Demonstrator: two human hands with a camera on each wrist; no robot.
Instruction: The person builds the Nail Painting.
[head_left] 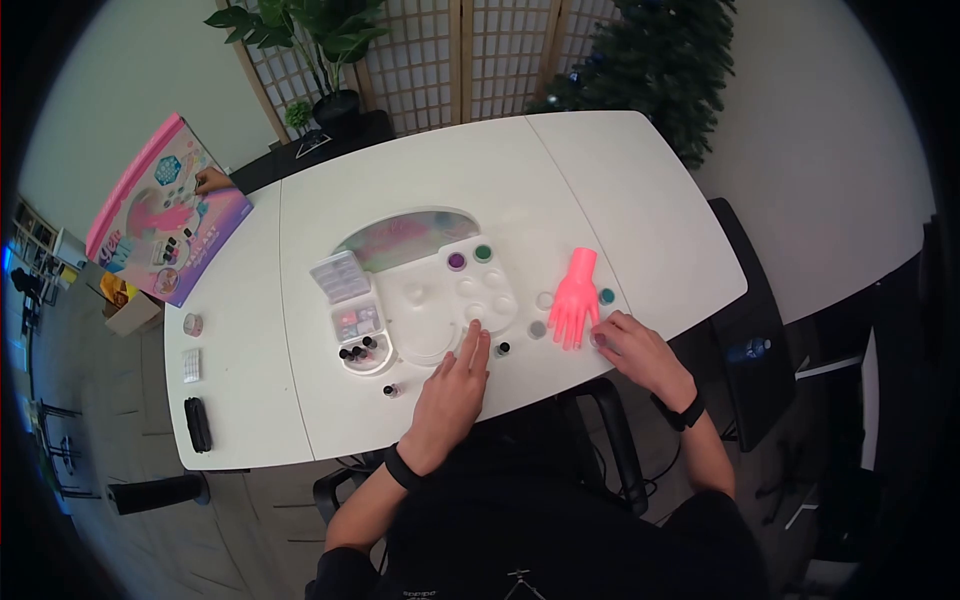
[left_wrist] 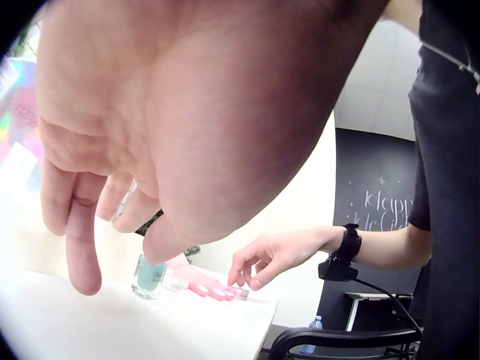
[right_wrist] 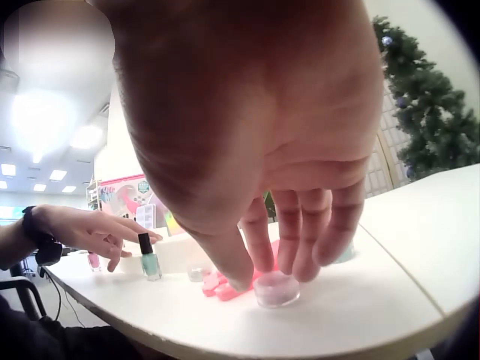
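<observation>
My right hand (head_left: 640, 355) curls its fingertips around a small clear jar (right_wrist: 276, 291) of pale pink stuff on the white table, beside the pink model hand (head_left: 575, 300). In the right wrist view my thumb is at the jar's left and the other fingers stand behind and to its right. My left hand (head_left: 452, 398) hovers palm down with fingers extended, fingertips over the front edge of a white nail-art station (head_left: 430, 320). Close to those fingers stands a mint nail polish bottle (right_wrist: 150, 259) with a black cap.
Purple (head_left: 456, 261) and green jars (head_left: 483, 254) sit in the station's wells. A teal jar (head_left: 606, 297) and a grey jar (head_left: 537, 329) flank the model hand. Several polish bottles (head_left: 358, 350) stand at the station's left, another bottle (head_left: 390, 391) in front. A toy box (head_left: 170, 215) stands far left.
</observation>
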